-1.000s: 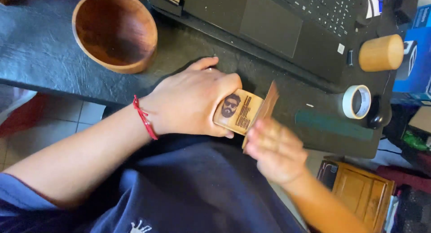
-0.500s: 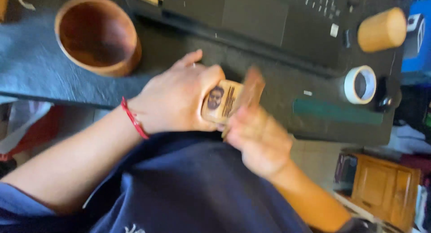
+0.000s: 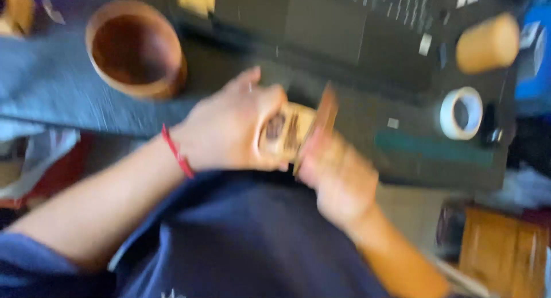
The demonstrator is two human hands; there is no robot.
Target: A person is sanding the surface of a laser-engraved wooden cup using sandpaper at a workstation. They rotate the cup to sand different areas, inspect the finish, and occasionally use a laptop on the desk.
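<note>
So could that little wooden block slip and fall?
Possibly. The left hand holds the small wooden block over the lap, off the dark table, so a loose grip might drop it. The right hand presses a thin wooden piece against it; fingers could get scraped.

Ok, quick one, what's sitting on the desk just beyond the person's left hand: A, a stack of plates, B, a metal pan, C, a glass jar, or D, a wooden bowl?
D: a round wooden bowl stands on the desk past the left hand, which holds a small card box together with the right hand.
</note>
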